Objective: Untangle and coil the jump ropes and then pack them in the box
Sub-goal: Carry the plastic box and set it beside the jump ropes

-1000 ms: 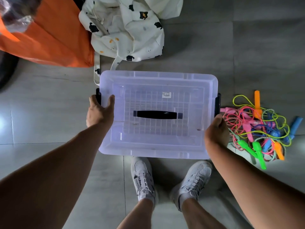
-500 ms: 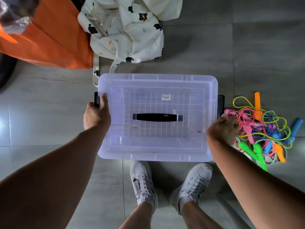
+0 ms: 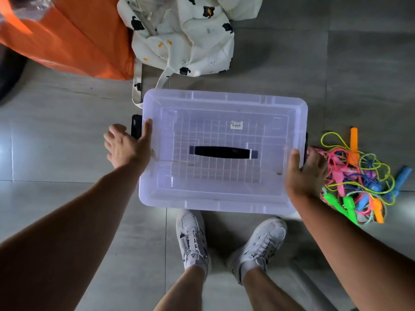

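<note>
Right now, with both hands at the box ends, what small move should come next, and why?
Probably lift the lid off: the left hand lies open beside the left latch, the right hand curls over the lid's right end, and the jump ropes lie tangled beside it, unpacked.

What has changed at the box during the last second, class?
The left hand has let go of the left latch, fingers now spread; the right hand now grips the lid by its right edge. The lid is still on; the tangled jump ropes have not moved.
</note>
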Motion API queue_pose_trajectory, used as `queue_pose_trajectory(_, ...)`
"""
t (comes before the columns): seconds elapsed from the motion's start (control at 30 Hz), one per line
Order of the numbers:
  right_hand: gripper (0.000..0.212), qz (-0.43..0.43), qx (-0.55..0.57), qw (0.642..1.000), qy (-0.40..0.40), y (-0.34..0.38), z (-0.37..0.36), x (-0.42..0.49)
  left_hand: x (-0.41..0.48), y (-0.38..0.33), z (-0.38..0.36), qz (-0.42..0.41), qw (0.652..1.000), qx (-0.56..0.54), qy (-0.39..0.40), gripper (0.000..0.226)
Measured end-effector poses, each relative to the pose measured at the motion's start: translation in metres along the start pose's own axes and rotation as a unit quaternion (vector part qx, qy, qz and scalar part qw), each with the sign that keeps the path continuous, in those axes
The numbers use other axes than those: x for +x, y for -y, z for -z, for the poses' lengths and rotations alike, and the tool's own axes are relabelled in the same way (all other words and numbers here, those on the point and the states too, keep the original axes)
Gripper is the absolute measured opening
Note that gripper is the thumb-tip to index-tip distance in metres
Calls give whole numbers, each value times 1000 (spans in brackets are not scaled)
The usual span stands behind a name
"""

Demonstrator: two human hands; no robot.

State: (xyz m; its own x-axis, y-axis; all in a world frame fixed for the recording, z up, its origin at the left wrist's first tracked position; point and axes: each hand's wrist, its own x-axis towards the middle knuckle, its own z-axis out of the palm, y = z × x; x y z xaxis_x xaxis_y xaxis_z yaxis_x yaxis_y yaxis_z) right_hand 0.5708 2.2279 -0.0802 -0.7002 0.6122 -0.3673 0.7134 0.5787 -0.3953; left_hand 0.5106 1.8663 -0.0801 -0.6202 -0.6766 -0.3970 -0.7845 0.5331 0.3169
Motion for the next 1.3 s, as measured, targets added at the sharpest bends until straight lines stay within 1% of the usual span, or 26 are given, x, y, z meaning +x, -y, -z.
queue_pose_trajectory(0.03, 71, 8, 0, 1000, 1, -3, 3, -5, -7, 2, 4, -37, 999, 18, -10, 63)
queue_pose_trajectory(0.07, 68, 10, 0, 1000, 13, -4, 7, -10, -15, 5, 8, -69, 997, 40, -2, 53)
queue_pose_trajectory(0.1, 65, 4, 0, 1000, 30, -6, 8, -14, -23, 9, 10, -87, 994, 68, 15, 46)
queue_pose_trajectory(0.13, 61, -5, -5, 999, 50, -6, 10, -18, -31, 12, 10, -91, 991, 95, 36, 43)
queue_pose_trajectory(0.17, 61, -14, -10, 997, 68, -6, 11, -21, -40, 14, 10, -77, 989, 110, 58, 44)
queue_pose_trajectory(0.27, 60, -52, -27, 992, 108, -1, 15, -27, -52, 15, 7, 57, 987, 102, 114, 57)
queue_pose_trajectory(0.3, 58, -58, -27, 992, 113, 0, 17, -29, -54, 16, 6, 85, 984, 93, 128, 59)
queue_pose_trajectory(0.43, 65, -27, -10, 992, 127, 4, 32, -38, -62, 12, 14, 105, 983, 38, 147, 50)
queue_pose_trajectory(0.6, 71, 1, -6, 989, 148, 2, 47, -46, -60, 8, 33, 85, 984, 50, 149, 50)
queue_pose_trajectory(0.7, 74, -4, -3, 989, 145, 5, 52, -47, -59, 4, 41, 77, 985, 42, 148, 47)
queue_pose_trajectory(0.77, 75, 11, 6, 991, 131, 9, 54, -47, -63, -2, 44, 71, 988, 32, 133, 47)
queue_pose_trajectory(0.87, 77, 34, 39, 993, 104, 16, 63, -47, -70, -13, 56, 40, 993, 27, 108, 49)
queue_pose_trajectory(0.93, 69, 38, 57, 994, 90, 22, 73, -43, -68, -25, 71, 2, 995, 26, 96, 51)
queue_pose_trajectory(1.0, 58, 53, 50, 995, 68, 33, 84, -31, -62, -43, 84, -32, 996, 19, 84, 51)
queue_pose_trajectory(1.1, 37, 105, 27, 993, 53, 62, 93, -5, -46, -80, 95, -55, 996, 15, 75, 46)
queue_pose_trajectory(1.13, 37, 108, 26, 992, 52, 73, 94, 6, -39, -92, 96, -58, 995, 14, 75, 45)
queue_pose_trajectory(1.27, 55, 76, 7, 996, 51, 113, 82, 54, -9, -127, 91, -59, 994, 8, 90, 51)
queue_pose_trajectory(1.3, 55, 69, 5, 996, 55, 121, 76, 65, -2, -134, 88, -56, 994, 8, 95, 51)
